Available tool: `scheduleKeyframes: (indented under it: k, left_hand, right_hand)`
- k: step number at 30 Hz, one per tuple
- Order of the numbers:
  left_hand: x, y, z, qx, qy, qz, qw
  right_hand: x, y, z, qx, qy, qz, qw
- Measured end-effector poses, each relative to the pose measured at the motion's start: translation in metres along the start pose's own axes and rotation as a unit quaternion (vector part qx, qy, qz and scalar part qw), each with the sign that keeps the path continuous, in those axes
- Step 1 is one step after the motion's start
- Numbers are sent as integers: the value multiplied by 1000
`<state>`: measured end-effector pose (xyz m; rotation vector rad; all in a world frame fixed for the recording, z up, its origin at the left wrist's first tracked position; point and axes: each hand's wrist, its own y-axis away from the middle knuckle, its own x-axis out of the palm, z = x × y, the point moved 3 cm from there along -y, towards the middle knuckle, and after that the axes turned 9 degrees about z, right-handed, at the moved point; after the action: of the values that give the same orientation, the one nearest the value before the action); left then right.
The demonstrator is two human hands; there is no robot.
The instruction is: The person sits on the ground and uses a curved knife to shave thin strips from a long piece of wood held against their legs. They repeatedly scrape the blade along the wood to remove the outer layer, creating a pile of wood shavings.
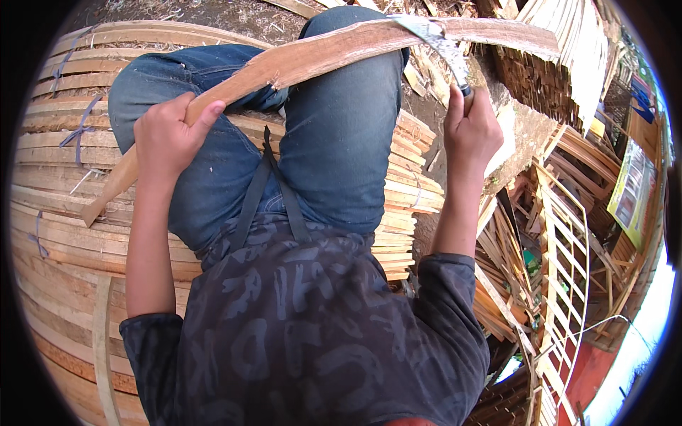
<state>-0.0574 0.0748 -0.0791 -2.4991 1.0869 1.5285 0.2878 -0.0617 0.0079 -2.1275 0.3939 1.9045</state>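
Seen from above, a seated person's hands are apart. The left hand (170, 135) is wrapped around a rough wooden slat (320, 58), which slants across the jeans (344, 135). The right hand (474, 131) clasps a curved-bladed knife (444, 48), its blade crossing the slat's far part. Tied bundles of slats (64, 153) lie at left.

Bright daylight, white glare far right, edges bowed, shadowed lower right perhaps soft
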Motion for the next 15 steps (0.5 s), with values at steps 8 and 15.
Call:
scheduleKeyframes:
  k: [8,15]
  left_hand:
    - [1,0,2,5,-8,-20,1000]
    - [-1,0,1,8,15,-5,1000]
  right_hand:
    - [-53,69,-191,350,-180,-182,901]
    - [30,47,19,127,-382,-48,914]
